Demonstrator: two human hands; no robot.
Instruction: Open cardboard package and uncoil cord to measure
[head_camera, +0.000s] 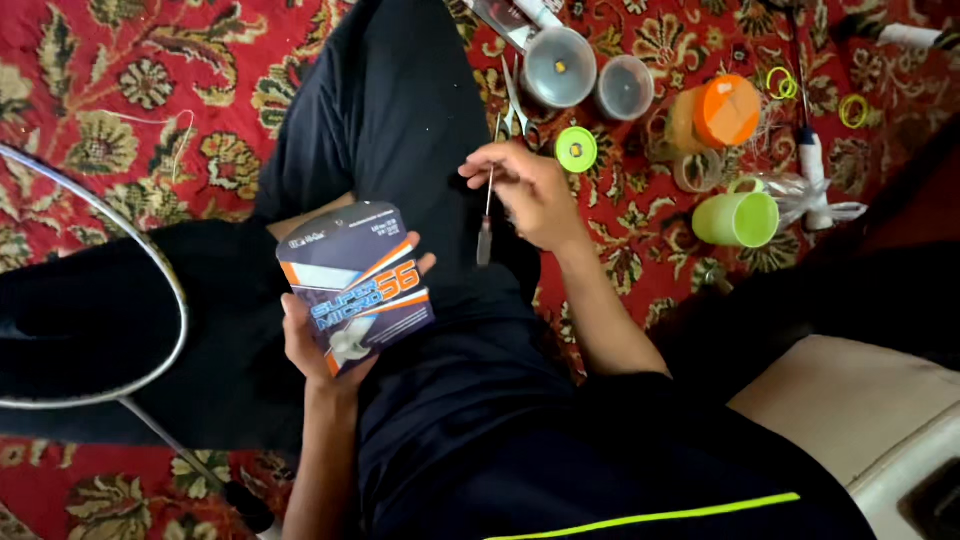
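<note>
The carpet (130, 90) is deep red with a cream, olive and dark floral pattern, and the trousers (400, 130) are plain black, while the dark top (620, 470) carries one neon yellow-green stripe. The flat package (357, 285) is dark navy with grey, white and orange diagonal bands and blue and orange lettering, and the thin tool (486, 225) is silvery with a dark handle. Further out lie a lime-green cup (738, 219), an orange lid (727, 110), a yellow-green round spool (576, 149), two greyish clear tubs (558, 67) and a silver-white racket frame (150, 260).

dark clothes (neon-yellow stripe), bare forearms
</note>
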